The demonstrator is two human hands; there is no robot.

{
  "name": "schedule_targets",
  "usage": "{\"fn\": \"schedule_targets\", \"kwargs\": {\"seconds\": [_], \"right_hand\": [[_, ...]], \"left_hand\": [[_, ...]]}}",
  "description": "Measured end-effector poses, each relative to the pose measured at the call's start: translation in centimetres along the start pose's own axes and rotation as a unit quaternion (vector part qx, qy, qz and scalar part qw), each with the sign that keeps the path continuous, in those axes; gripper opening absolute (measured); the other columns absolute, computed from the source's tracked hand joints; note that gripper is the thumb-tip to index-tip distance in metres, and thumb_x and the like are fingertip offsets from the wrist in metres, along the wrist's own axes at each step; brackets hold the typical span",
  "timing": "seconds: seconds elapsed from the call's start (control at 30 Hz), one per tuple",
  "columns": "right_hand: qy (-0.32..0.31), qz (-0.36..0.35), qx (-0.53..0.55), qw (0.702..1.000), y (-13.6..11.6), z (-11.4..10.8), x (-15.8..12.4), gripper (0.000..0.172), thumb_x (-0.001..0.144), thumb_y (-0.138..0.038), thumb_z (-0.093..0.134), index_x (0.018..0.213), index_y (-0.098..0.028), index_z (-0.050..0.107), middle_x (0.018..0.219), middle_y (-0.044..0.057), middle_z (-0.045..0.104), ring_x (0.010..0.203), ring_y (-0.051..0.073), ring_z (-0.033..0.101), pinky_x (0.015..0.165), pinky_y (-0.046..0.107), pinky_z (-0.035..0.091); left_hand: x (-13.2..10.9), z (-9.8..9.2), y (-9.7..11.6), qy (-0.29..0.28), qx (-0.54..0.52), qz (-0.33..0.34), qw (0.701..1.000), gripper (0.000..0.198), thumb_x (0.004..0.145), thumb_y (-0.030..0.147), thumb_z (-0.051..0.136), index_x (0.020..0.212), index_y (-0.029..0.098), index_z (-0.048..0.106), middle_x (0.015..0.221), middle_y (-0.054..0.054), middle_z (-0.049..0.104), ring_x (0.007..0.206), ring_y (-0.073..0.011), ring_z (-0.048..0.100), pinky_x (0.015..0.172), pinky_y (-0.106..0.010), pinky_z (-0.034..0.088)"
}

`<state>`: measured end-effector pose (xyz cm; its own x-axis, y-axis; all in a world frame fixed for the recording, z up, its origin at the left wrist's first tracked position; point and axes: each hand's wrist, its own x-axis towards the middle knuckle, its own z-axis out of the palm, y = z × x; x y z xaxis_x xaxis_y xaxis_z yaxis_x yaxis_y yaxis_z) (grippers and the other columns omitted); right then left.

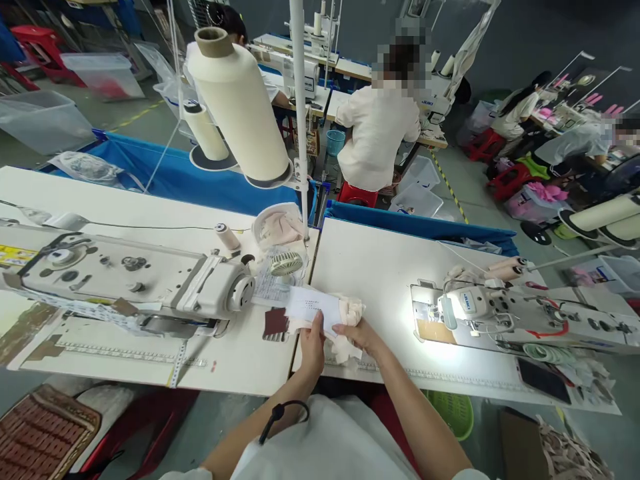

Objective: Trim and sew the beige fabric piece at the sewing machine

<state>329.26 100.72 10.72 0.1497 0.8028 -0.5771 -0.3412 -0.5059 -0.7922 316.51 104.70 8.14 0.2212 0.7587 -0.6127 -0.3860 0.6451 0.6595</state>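
Note:
My left hand (pixel 313 347) pinches the lower edge of a white paper slip (pixel 313 307) that lies over a bundle of pale pink fabric pieces (pixel 350 313). My right hand (pixel 361 335) grips that fabric bundle from the right, fingers curled on it. Both hands meet at the gap between two white sewing tables. A small dark red fabric swatch (pixel 276 323) lies just left of my left hand.
A sewing machine (pixel 125 277) lies to the left and a second lit one (pixel 500 310) to the right. Large thread cones (pixel 240 107) stand on a pole. A small fan (pixel 286 263), a phone (pixel 543 380) and a green basket (pixel 453 410) are near. Other people sew behind.

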Motion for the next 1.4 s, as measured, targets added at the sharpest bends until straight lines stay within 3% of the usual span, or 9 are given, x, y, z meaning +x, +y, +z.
{"fn": "schedule_targets", "kwargs": {"seconds": [0.33, 0.43, 0.63, 0.73, 0.83, 0.93, 1.07, 1.2, 1.4], "right_hand": [[0.096, 0.111, -0.157, 0.977, 0.5, -15.6, -2.2, 0.042, 0.066, -0.03, 0.086, 0.103, -0.015, 0.074, 0.105, 0.01, 0.077, 0.099, 0.024, 0.072, 0.083, 0.032, 0.058], [0.092, 0.129, -0.202, 0.967, -0.5, -18.6, -2.9, 0.039, 0.066, -0.031, 0.088, 0.099, -0.015, 0.075, 0.099, 0.009, 0.077, 0.093, 0.023, 0.072, 0.076, 0.03, 0.058], [0.077, 0.138, -0.297, 0.942, -1.7, -23.8, -5.3, 0.037, 0.067, -0.029, 0.088, 0.098, -0.016, 0.073, 0.1, 0.008, 0.076, 0.091, 0.02, 0.069, 0.075, 0.026, 0.054], [0.111, 0.129, -0.357, 0.918, -0.7, -26.4, -8.0, 0.046, 0.065, -0.024, 0.087, 0.107, -0.016, 0.069, 0.107, 0.007, 0.074, 0.092, 0.02, 0.068, 0.073, 0.025, 0.051], [0.172, 0.125, -0.422, 0.881, 0.6, -28.5, -11.7, 0.036, 0.074, -0.023, 0.077, 0.107, -0.015, 0.066, 0.094, 0.006, 0.072, 0.086, 0.021, 0.067, 0.07, 0.027, 0.048], [0.24, 0.093, -0.478, 0.839, 1.3, -29.0, -15.7, 0.028, 0.088, -0.022, 0.058, 0.114, -0.016, 0.064, 0.09, 0.007, 0.07, 0.089, 0.023, 0.066, 0.074, 0.031, 0.046], [0.257, -0.017, -0.516, 0.817, 1.1, -26.5, -17.9, 0.035, 0.1, -0.03, 0.038, 0.128, -0.023, 0.059, 0.109, 0.008, 0.07, 0.092, 0.021, 0.065, 0.079, 0.031, 0.047], [0.21, -0.085, -0.546, 0.806, 0.4, -22.5, -15.2, 0.032, 0.1, -0.035, 0.046, 0.125, -0.025, 0.061, 0.127, 0.009, 0.063, 0.101, 0.022, 0.065, 0.082, 0.031, 0.048], [0.192, -0.046, -0.591, 0.783, 0.8, -18.3, -10.4, 0.041, 0.085, -0.032, 0.07, 0.121, -0.013, 0.062, 0.123, 0.02, 0.061, 0.101, 0.029, 0.065, 0.076, 0.035, 0.048]], "left_hand": [[0.7, 7.4, -9.1, 0.022, -0.01, -0.108, 0.994, 0.014, 0.095, 0.019, 0.066, 0.105, 0.011, 0.068, 0.104, -0.014, 0.074, 0.076, -0.0193, 0.071, 0.065, -0.029, 0.06], [0.1, 9.3, -10.3, 0.053, 0.005, -0.119, 0.991, 0.009, 0.093, 0.014, 0.067, 0.098, 0.007, 0.067, 0.092, -0.014, 0.073, 0.062, -0.0168, 0.066, 0.059, -0.029, 0.058], [-2.4, 13.1, -13.3, 0.105, 0.009, -0.098, 0.99, 0.008, 0.095, 0.013, 0.063, 0.088, 0.01, 0.065, 0.092, -0.012, 0.072, 0.065, -0.0144, 0.066, 0.065, -0.027, 0.06], [-3.2, 14.2, -14.7, 0.112, 0.016, -0.091, 0.989, 0.011, 0.096, 0.015, 0.062, 0.087, 0.011, 0.064, 0.089, -0.012, 0.071, 0.066, -0.015, 0.067, 0.067, -0.027, 0.06], [-3.7, 14.7, -15.6, 0.098, 0.026, -0.085, 0.991, 0.009, 0.097, 0.017, 0.061, 0.09, 0.012, 0.064, 0.088, -0.011, 0.071, 0.068, -0.016, 0.068, 0.07, -0.029, 0.061], [-4.5, 14.6, -15.9, 0.074, 0.051, -0.095, 0.991, 0.012, 0.097, 0.02, 0.062, 0.089, 0.012, 0.064, 0.082, -0.01, 0.07, 0.063, -0.0168, 0.067, 0.069, -0.031, 0.06], [-6.5, 14.0, -16.4, 0.024, 0.098, -0.13, 0.986, 0.025, 0.099, 0.029, 0.056, 0.086, 0.01, 0.064, 0.083, -0.015, 0.073, 0.069, -0.0216, 0.071, 0.06, -0.03, 0.057], [-9.3, 12.8, -17.1, -0.009, 0.127, -0.154, 0.98, 0.026, 0.1, 0.033, 0.052, 0.094, 0.011, 0.063, 0.089, -0.016, 0.075, 0.069, -0.0222, 0.071, 0.057, -0.03, 0.055], [-13.2, 8.0, -16.8, -0.02, 0.124, -0.155, 0.98, 0.018, 0.096, 0.028, 0.054, 0.097, 0.012, 0.061, 0.082, -0.012, 0.073, 0.063, -0.0178, 0.068, 0.057, -0.027, 0.053]]}}
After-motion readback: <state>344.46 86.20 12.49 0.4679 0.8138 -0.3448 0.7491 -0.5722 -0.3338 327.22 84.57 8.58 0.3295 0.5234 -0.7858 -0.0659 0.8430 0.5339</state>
